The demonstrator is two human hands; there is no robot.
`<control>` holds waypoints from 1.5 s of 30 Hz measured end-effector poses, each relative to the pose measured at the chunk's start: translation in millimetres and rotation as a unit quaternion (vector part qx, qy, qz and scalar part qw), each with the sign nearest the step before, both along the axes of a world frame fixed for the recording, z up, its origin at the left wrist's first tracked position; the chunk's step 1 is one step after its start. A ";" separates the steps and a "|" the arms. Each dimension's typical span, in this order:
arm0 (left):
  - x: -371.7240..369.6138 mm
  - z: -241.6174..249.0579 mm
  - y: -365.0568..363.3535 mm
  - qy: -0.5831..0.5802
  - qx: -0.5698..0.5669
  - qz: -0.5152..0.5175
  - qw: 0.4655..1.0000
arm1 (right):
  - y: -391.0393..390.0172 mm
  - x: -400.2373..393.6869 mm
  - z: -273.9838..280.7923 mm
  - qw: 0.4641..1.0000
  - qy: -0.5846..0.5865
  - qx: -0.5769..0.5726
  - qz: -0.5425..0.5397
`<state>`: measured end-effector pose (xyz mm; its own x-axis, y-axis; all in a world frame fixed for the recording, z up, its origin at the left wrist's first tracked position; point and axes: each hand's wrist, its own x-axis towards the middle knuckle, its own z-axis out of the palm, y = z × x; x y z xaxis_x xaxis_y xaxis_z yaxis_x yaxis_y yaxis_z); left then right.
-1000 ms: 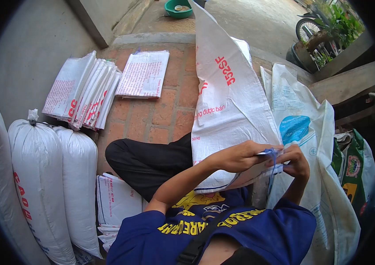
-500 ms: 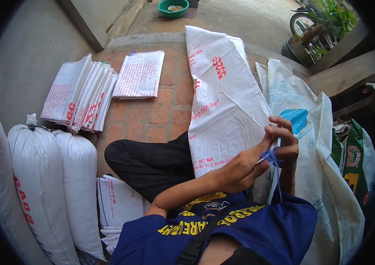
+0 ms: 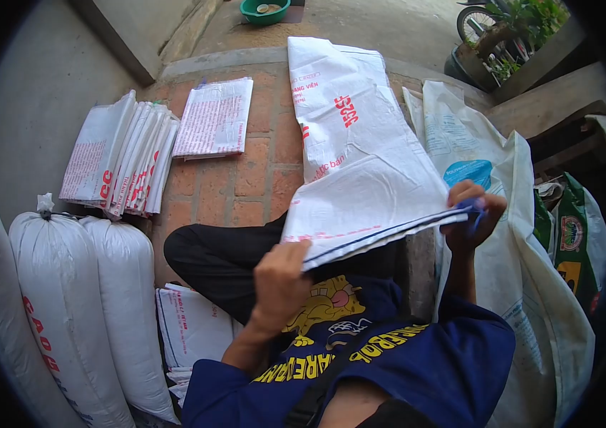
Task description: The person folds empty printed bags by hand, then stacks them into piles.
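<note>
A white woven sack (image 3: 360, 164) with red print lies lengthwise over my lap and the floor before me. Its near edge, hemmed with a dark blue line, is stretched between my hands. My left hand (image 3: 280, 278) is closed on the left corner of that edge. At the right corner, my right hand (image 3: 473, 210) is closed on the sack, with blue string (image 3: 471, 215) bunched at its fingers. The ends of the string are blurred.
Folded sacks (image 3: 121, 153) stand stacked by the wall, and another folded sack (image 3: 214, 118) lies on the bricks. Full white sacks (image 3: 60, 307) stand at left. A large whitish sack (image 3: 517, 235) is spread at right. A green basin (image 3: 264, 13) sits farther off.
My left hand has moved left, away from the string and my right hand, to the sack's left corner. The near edge now stretches between both hands. My right hand has shifted slightly.
</note>
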<state>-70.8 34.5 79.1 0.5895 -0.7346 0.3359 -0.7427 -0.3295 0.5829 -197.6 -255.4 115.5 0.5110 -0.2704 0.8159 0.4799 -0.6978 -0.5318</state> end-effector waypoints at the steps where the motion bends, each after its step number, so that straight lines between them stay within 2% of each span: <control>1: 11.1 7.4 12.3 0.002 0.022 -0.009 1.000 | -5.8 -1.7 -5.7 0.992 0.034 0.054 0.105; 2: 20.7 21.4 20.2 -0.047 0.018 -0.026 0.998 | -11.7 -3.5 -11.5 0.971 0.070 0.116 0.199; 3: 29.0 35.3 26.3 -0.090 0.010 -0.050 0.995 | -16.4 1.3 -9.4 0.971 0.151 0.048 0.179; 4: 34.1 41.5 31.9 -0.087 -0.001 -0.064 0.994 | -15.1 10.8 0.5 0.961 0.225 -0.031 0.161; 5: 37.9 46.1 37.0 -0.083 -0.013 -0.077 0.993 | -3.2 14.9 15.0 0.944 0.296 -0.030 0.145; 6: 41.8 51.5 41.0 -0.082 -0.013 -0.073 0.994 | -3.6 25.1 11.2 0.931 0.299 -0.186 0.099; 7: 45.8 56.8 43.6 -0.062 -0.030 -0.118 0.991 | -8.7 35.3 3.1 0.893 0.293 -0.338 0.049; 8: 49.1 60.9 45.4 -0.043 -0.047 -0.162 0.985 | -14.5 40.1 -11.4 0.892 0.293 -0.340 0.052; 10: 53.6 67.4 47.0 -0.059 -0.020 -0.156 0.986 | -18.9 49.9 -30.3 0.926 0.303 -0.178 0.137; 13: 67.9 58.9 54.2 -0.095 0.022 -0.111 0.989 | -14.2 44.2 -22.9 0.935 0.303 -0.163 0.087; 15: 80.4 43.4 62.4 -0.100 0.073 0.072 0.990 | -14.7 34.7 -29.2 0.937 0.300 -0.152 0.089; 16: 85.8 36.1 67.9 -0.099 0.074 0.069 0.990 | -13.4 25.7 -35.9 0.930 0.326 -0.136 0.096; 17: 90.1 28.8 74.0 -0.016 0.041 0.090 0.995 | -11.1 18.1 -43.6 0.922 0.352 -0.121 0.104; 18: 91.7 24.8 78.1 0.067 0.009 0.111 0.992 | -0.7 20.0 -48.0 0.936 0.312 -0.073 0.147; 19: 91.1 22.8 80.7 0.070 0.011 0.109 0.992 | 3.7 15.5 -47.5 0.935 0.315 -0.070 0.146; 21: 90.5 20.2 83.7 0.082 -0.139 0.101 0.982 | 9.7 10.9 -43.2 0.907 0.382 -0.016 0.180; 22: 89.3 16.1 83.3 0.099 -0.259 0.081 0.957 | 9.1 6.4 -44.6 0.905 0.386 -0.018 0.175; 23: 90.5 9.1 80.9 0.054 -0.346 0.052 0.935 | 13.9 3.4 -43.8 0.905 0.387 -0.021 0.178; 24: 88.8 2.9 74.5 0.069 -0.458 0.045 0.885 | 19.5 0.0 -41.6 0.921 0.356 0.032 0.151; 25: 86.0 0.9 62.3 0.083 -0.562 0.035 0.822 | 15.4 -3.9 -44.6 0.909 0.368 0.092 0.171; 26: 85.7 -3.6 54.9 0.100 -0.616 0.045 0.780 | 11.3 -7.7 -47.5 0.894 0.376 0.154 0.187; 27: 100.5 -33.7 66.2 0.061 -0.559 0.071 0.824 | 4.4 -1.5 -47.8 0.899 0.325 0.163 0.244; 28: 100.6 -45.8 60.2 0.073 -0.506 0.105 0.853 | -2.5 4.7 -48.1 0.896 0.275 0.172 0.304; 29: 100.7 -57.8 54.2 0.083 -0.449 0.136 0.879 | 2.4 22.5 -39.0 0.921 0.119 0.119 0.351; 30: 101.9 -70.2 45.4 0.110 -0.410 0.116 0.898 | 11.5 25.6 -27.0 0.943 0.101 0.124 0.293; 32: 90.3 -98.8 26.3 0.194 -0.364 0.006 0.911 | 11.5 23.8 -24.8 0.939 0.124 0.130 0.292; 34: 77.8 -117.8 16.2 0.247 -0.352 -0.079 0.899 | 8.6 22.6 -21.7 0.936 0.146 0.134 0.289; 37: 88.9 -130.8 24.2 0.260 -0.384 -0.222 0.858 | 0.3 4.2 -9.3 0.890 0.303 0.173 0.294; 38: 95.5 -121.7 29.2 0.282 -0.381 -0.245 0.846 | -7.8 4.2 -2.9 0.860 0.334 0.172 0.346; 39: 99.3 -110.3 33.5 0.302 -0.378 -0.267 0.833 | -11.1 10.9 -2.4 0.859 0.334 0.171 0.348; 40: 97.3 -104.6 37.1 0.317 -0.408 -0.262 0.815 | -10.5 20.5 -0.7 0.783 0.336 0.144 0.502; 41: 95.1 -101.7 40.4 0.331 -0.437 -0.258 0.795 | -9.7 26.0 1.8 0.684 0.328 0.113 0.641; 42: 98.4 -101.3 45.6 0.343 -0.441 -0.277 0.782 | -9.3 27.1 8.3 0.575 0.361 0.167 0.715; 43: 100.4 -100.5 49.3 0.357 -0.446 -0.289 0.768 | -19.3 31.8 4.4 0.544 0.327 0.157 0.757; 44: 100.4 -99.1 51.1 0.374 -0.451 -0.295 0.755 | -30.6 47.3 -2.3 0.565 0.248 0.165 0.769; 45: 99.9 -97.9 51.8 0.390 -0.455 -0.302 0.742 | -52.1 67.1 -21.2 0.613 0.205 0.184 0.741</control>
